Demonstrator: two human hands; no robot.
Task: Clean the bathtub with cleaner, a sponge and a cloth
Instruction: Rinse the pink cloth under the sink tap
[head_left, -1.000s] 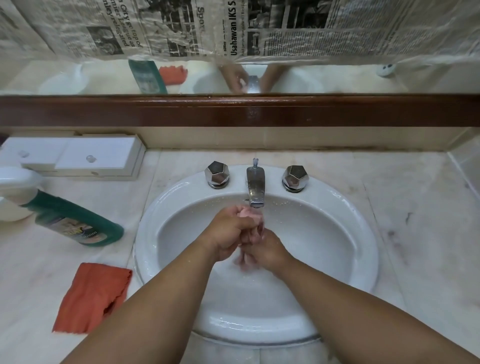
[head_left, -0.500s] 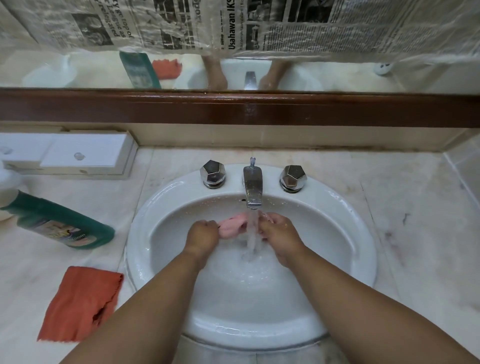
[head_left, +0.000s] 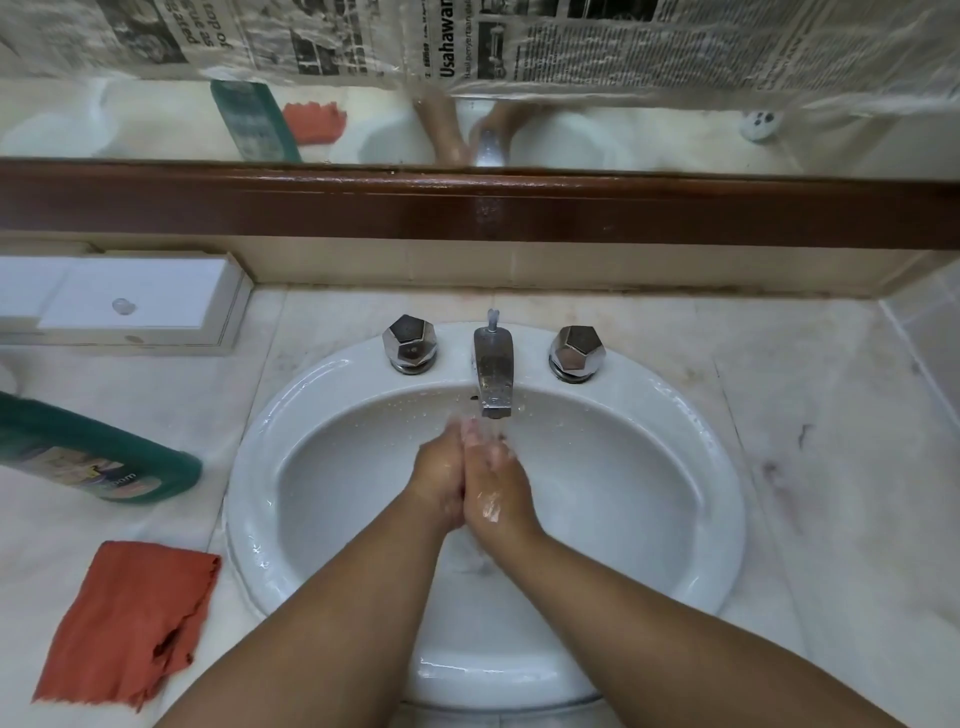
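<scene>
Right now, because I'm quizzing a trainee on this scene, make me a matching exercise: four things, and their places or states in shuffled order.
1 orange cloth
2 green cleaner bottle
3 faucet spout
4 white box

A running water into the basin
B at the counter's back left
C lying on its side, left of the basin
D nearest the camera, on the counter's left

Pairs: 1-D, 2-C, 3-A, 4-B.

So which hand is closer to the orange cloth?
Left. The left hand is right of the orange cloth, over the sink; the right hand presses against it, farther off.
</scene>
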